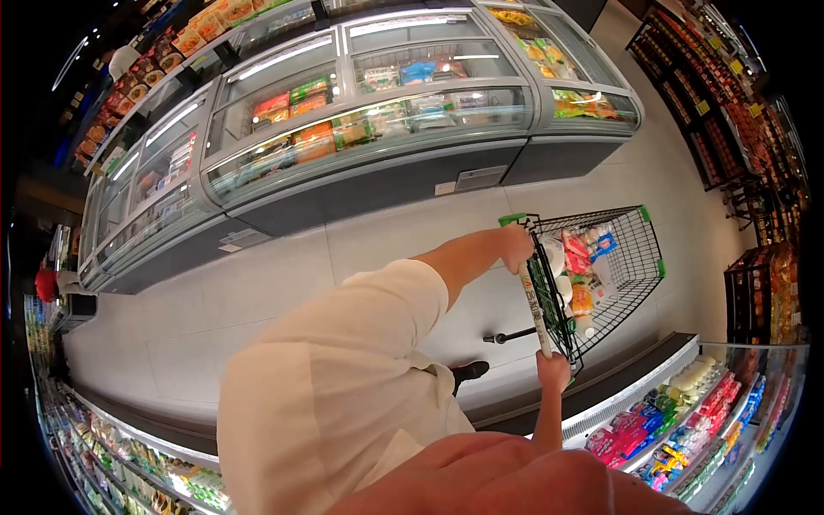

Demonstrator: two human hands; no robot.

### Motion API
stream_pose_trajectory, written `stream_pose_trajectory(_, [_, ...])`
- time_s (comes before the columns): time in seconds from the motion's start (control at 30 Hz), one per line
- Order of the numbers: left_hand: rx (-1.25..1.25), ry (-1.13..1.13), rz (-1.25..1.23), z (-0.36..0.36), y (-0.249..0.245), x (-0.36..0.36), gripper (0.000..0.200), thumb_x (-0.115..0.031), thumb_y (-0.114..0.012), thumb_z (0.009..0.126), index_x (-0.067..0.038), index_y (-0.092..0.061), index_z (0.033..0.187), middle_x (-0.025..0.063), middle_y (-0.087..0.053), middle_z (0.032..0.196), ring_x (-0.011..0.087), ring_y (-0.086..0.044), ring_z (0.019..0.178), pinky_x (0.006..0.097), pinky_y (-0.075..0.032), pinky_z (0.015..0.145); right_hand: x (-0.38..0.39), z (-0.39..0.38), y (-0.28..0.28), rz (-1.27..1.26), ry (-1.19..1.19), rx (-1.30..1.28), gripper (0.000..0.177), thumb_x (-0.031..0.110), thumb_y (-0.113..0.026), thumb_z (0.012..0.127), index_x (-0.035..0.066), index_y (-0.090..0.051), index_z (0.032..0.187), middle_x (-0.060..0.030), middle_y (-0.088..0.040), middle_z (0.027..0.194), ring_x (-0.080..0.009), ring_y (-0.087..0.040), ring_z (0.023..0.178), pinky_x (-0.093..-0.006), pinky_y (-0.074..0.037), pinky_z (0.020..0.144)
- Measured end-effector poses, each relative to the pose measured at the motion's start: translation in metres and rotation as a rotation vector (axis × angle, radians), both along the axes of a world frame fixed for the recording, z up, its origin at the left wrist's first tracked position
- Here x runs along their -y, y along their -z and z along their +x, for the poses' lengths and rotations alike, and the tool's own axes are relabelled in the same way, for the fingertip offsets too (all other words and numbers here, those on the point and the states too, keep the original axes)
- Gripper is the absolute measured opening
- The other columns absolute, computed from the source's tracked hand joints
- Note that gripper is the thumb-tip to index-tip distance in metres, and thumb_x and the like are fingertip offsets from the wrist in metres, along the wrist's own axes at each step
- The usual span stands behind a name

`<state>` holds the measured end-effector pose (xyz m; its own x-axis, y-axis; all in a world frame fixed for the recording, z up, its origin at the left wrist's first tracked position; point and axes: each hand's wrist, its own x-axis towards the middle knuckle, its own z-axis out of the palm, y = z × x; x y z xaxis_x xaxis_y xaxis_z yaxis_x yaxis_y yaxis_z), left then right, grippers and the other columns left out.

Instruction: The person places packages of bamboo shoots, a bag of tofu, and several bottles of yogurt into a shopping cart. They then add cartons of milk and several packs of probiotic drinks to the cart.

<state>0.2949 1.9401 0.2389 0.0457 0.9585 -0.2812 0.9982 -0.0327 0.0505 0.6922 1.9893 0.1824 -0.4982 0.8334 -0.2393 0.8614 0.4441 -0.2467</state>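
Note:
A black wire shopping cart [650,279] with green corner pieces stands in front of me, pointing toward the right of the view. Its pale handle [534,307] bears printed lettering. My left hand [516,247] is wrapped around the handle's upper end in the picture. Closed on the lower end is my right hand [554,371]. Inside the cart lie a red-and-pink package [577,251], a blue package [605,245], an orange package [582,300] and some white items, partly hidden by the mesh near the handle.
Glass-topped freezers [369,159] with bagged food run along the upper side. A refrigerated shelf [635,429] of colourful packages stands close by the cart at lower right. Dark stocked shelves [699,112] are farther right. Pale tiled floor [283,300] lies between. Another person [47,283] is at far left.

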Motion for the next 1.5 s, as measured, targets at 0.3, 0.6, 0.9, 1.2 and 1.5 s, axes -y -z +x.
stream_pose_trajectory(0.3, [0.004,-0.109,0.012,0.043,-0.015,-0.132,0.032,-0.041,-0.078,0.075,-0.013,-0.086,0.089,0.0102,-0.08,0.085,0.0349,-0.078,0.084,0.049,-0.06,0.073,-0.179,0.033,-0.035,-0.003,-0.121,0.006,0.052,0.052,-0.073,0.086,0.002,-0.083,0.09,-0.0266,-0.078,0.088,-0.0489,-0.078,0.09,-0.0579,-0.063,0.083])
stream_pose_trajectory(0.6, [0.083,-0.197,-0.094,0.071,-0.016,-0.275,0.037,-0.041,-0.081,0.071,-0.01,-0.086,0.091,0.0147,-0.081,0.089,0.037,-0.078,0.084,0.0498,-0.062,0.074,-0.354,0.06,-0.03,-0.043,-0.176,0.064,0.052,0.054,-0.075,0.086,0.003,-0.084,0.095,-0.0257,-0.079,0.093,-0.0469,-0.078,0.092,-0.0562,-0.063,0.083])
stream_pose_trajectory(0.9, [0.054,-0.056,0.03,0.055,-0.005,-0.461,0.033,-0.041,-0.079,0.073,-0.013,-0.087,0.088,0.0125,-0.079,0.082,0.0367,-0.077,0.08,0.0504,-0.06,0.07,-0.513,0.056,-0.023,-0.049,-0.125,0.038,0.051,0.053,-0.074,0.086,0.004,-0.084,0.094,-0.0248,-0.079,0.092,-0.0476,-0.078,0.09,-0.057,-0.062,0.082])
stream_pose_trajectory(1.2, [-0.017,-0.018,-0.035,0.065,0.016,-0.69,0.03,-0.037,-0.082,0.072,-0.013,-0.087,0.09,0.0125,-0.082,0.09,0.0343,-0.079,0.088,0.049,-0.062,0.074,-0.69,0.07,0.011,-0.076,-0.011,-0.004,0.05,0.052,-0.074,0.087,0.003,-0.084,0.094,-0.0256,-0.079,0.091,-0.0481,-0.078,0.092,-0.0568,-0.062,0.084])
stream_pose_trajectory(1.5, [-0.069,0.095,-0.067,0.113,0.031,-0.903,0.028,-0.033,-0.078,0.073,-0.012,-0.086,0.09,0.0119,-0.082,0.091,0.0345,-0.079,0.09,0.0483,-0.062,0.075,-0.857,0.109,0.042,-0.029,0.09,-0.032,0.051,0.052,-0.073,0.087,0.003,-0.084,0.095,-0.025,-0.08,0.095,-0.0481,-0.078,0.093,-0.0587,-0.062,0.084])
